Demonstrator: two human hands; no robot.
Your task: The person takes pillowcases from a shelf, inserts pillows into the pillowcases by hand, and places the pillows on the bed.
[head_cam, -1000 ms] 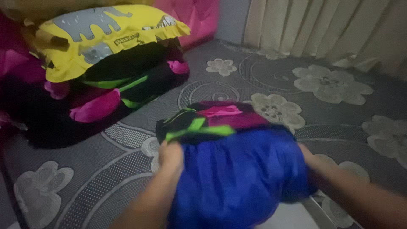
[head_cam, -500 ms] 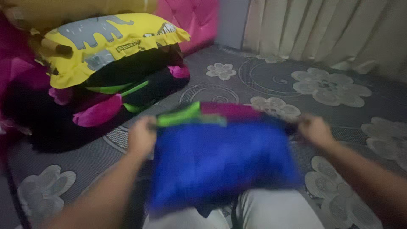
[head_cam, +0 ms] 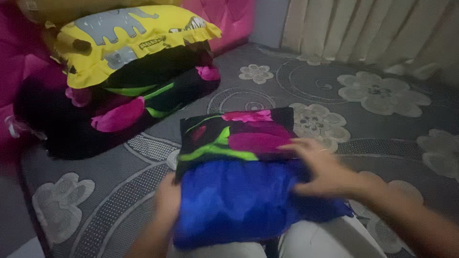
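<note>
Since the earlier frame, both hands have left the side edges of the blue folded cloth [head_cam: 239,200], and it has come down from its raised, stretched position to lie low in front of the person.

Labels and prints: the yellow pillow [head_cam: 138,38] at upper left carries a grey elephant print and a small rectangular label strip near its front edge; the lettering is too blurred to make out. It rests on a stack of black bedding [head_cam: 119,105] with pink flowers and green leaves.

Position of the cloth: the blue folded cloth lies partly over the person's pale-trousered lap and partly on the bed [head_cam: 334,86], whose grey sheet has pale flower patterns. Directly beyond it, touching its far edge, lies a black floral pillow [head_cam: 234,134] with pink and green print.

Right hand [head_cam: 320,169]: reaches in from lower right, palm down, fingers [head_cam: 299,145] spread wide and flat. It rests where the blue cloth meets the floral pillow. It presses rather than grips.

Left hand [head_cam: 167,200]: sits at the cloth's left edge, forearm rising from the bottom of the view. Its fingers are hidden under or behind the fabric, so whether they grip cannot be told.

Pale curtains [head_cam: 373,33] hang at upper right.
</note>
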